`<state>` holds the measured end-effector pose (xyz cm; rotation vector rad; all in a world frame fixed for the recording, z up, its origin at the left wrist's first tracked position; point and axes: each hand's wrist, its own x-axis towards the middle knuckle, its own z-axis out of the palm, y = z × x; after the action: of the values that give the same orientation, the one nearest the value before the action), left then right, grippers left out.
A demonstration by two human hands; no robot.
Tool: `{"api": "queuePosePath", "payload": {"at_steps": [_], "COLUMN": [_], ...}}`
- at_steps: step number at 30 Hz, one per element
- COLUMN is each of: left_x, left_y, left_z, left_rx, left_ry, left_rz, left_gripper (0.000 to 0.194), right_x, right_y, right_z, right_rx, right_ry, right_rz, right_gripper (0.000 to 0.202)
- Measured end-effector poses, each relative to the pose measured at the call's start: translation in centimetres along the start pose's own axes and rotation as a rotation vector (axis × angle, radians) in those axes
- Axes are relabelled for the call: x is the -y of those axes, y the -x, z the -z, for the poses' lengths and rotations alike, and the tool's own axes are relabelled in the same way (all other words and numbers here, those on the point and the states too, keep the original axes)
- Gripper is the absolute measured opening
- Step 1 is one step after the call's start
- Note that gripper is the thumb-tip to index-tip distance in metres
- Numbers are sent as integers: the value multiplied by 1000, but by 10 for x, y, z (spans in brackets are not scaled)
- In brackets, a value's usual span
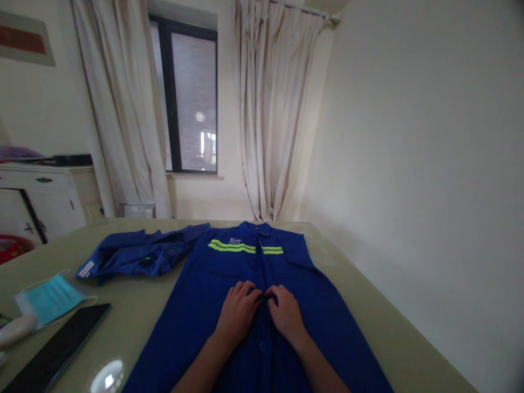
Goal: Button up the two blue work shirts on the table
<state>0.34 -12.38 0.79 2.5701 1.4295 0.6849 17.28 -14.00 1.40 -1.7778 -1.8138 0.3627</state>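
A blue work jacket (196, 316) with yellow-green reflective strips lies spread on the table, its collar pointing away from me. Its front edges meet along the middle, where a button shows lower down. On the left side of that front opening, my left hand (240, 305) has its fingers curled and pinched at the cloth. Just across from it, my right hand (285, 308) pinches the other edge of the front. Only a small gap separates the fingertips of the two hands. What exactly lies between the fingertips is too small and dark to make out.
Left of the jacket lies a crumpled blue garment (139, 254). A light blue face mask (53, 297), a dark tablet-like slab (61, 344) and a white rounded object (17, 330) sit on the green table (126, 316). A wall (429, 191) runs along the right.
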Motion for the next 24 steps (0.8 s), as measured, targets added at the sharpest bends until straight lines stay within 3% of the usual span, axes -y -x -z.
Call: {"api": "queuePosePath", "payload": {"at_steps": [9,16,21,24], "left_x": [-2,-12,1,10], "left_y": [5,19,7,-9], "left_z": [7,14,23,22], "left_rx": [103,216,362,328], "left_ry": [0,74,222,231], "left_rz": [19,120,137,198], "left_gripper": [27,22,15,22], "right_x": [8,31,36,22], "right_y": [5,-16,-34,-38], "right_z": [0,4,-4,-10], "right_rx": [7,9,78,57], "right_ry": [64,205,264,175], "right_rz": [-35,-68,-78,-63], "right_gripper": [22,26,22,19]}}
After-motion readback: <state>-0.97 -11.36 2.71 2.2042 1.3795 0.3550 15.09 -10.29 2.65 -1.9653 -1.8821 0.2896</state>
